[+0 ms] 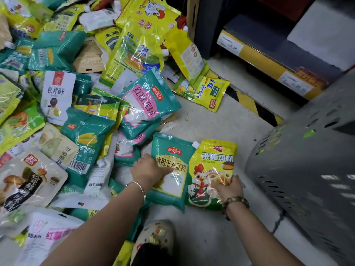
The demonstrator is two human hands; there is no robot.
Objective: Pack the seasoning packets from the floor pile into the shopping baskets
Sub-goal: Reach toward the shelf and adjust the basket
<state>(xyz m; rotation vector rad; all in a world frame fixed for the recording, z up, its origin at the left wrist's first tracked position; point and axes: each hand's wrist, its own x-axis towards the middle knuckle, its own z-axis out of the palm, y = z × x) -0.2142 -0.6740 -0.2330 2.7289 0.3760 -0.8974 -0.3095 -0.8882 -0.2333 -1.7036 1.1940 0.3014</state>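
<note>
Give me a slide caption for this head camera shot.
Two hands grip a teal packet and a yellow packet beside the grey basket.

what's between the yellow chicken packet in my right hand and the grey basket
Only bare floor, in the head view. The right hand grips the yellow chicken packet; the grey basket stands to its right.

A pale concrete floor [211,131] runs to a dark shelf [269,47] at far right, edged with yellow price strips [255,60].
</note>
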